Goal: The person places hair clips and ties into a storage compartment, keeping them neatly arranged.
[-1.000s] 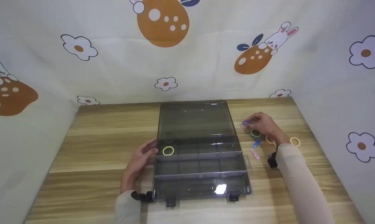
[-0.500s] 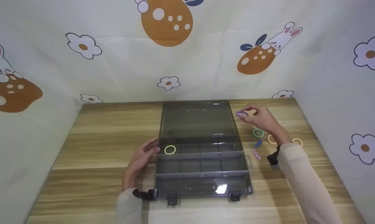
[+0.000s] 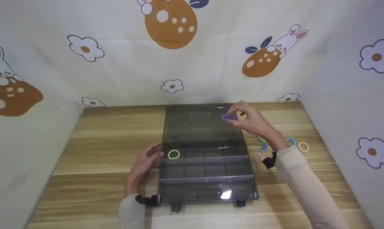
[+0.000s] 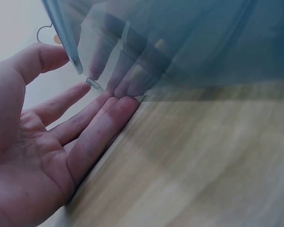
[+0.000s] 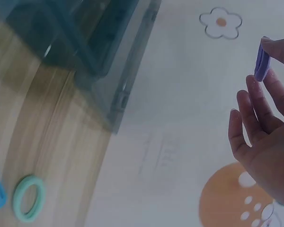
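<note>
Between thumb and fingertips, my right hand (image 3: 254,121) pinches a purple hair tie (image 3: 228,117). It is held over the right part of the box's raised lid in the head view. The right wrist view shows the hair tie (image 5: 262,62) edge-on, with the other fingers spread loosely. My left hand (image 3: 146,160) rests against the left side of the dark see-through compartment box (image 3: 206,192). In the left wrist view, the extended fingers (image 4: 99,132) touch the box wall low down, thumb near its edge. A yellow hair tie (image 3: 174,154) lies in the back-left compartment.
Right of the box on the wooden table (image 3: 93,143) lie a green hair tie (image 5: 29,198), a blue hair tie (image 3: 290,141), an orange hair tie (image 3: 303,147), a blue hair clip (image 3: 264,148) and a pink hair clip (image 3: 260,156). A patterned cloth (image 3: 122,73) stands behind.
My right hand has lifted the purple hair tie off the table at the right and carried it left to the lid. The left hand stays at the box's side.
</note>
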`<state>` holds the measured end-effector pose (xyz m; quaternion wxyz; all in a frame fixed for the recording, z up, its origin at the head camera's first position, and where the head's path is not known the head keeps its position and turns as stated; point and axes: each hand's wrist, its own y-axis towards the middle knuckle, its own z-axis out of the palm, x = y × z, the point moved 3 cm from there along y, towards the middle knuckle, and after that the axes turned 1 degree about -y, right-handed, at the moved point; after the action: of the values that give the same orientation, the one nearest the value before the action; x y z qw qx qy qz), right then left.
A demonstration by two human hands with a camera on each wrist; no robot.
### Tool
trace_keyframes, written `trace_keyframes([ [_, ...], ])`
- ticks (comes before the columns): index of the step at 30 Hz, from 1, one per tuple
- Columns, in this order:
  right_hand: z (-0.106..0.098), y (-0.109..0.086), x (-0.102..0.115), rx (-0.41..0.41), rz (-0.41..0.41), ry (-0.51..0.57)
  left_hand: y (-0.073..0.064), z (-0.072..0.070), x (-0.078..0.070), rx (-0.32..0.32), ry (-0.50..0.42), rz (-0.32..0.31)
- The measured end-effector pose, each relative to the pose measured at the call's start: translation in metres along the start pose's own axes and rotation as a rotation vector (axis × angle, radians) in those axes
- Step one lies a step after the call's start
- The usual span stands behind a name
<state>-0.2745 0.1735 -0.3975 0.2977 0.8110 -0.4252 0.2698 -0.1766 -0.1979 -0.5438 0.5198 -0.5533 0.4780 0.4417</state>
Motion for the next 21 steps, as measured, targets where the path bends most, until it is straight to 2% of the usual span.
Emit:
trace_keyframes([
  [6, 0.018, 0.008, 0.023, 0.046, -0.095, 0.031, 0.0, 0.001, 0.001, 0.009, -0.015, -0.001],
  [14, 0.055, 0.021, 0.039, 0.102, -0.207, 0.003, 0.0, 0.001, 0.001, 0.012, -0.038, -0.005],
  [17, 0.069, 0.027, 0.043, 0.153, -0.24, 0.001, 0.0, 0.001, 0.001, 0.008, -0.048, -0.009],
  [21, 0.087, 0.032, 0.046, 0.245, -0.243, -0.014, -0.001, 0.001, 0.001, 0.004, -0.034, -0.01],
])
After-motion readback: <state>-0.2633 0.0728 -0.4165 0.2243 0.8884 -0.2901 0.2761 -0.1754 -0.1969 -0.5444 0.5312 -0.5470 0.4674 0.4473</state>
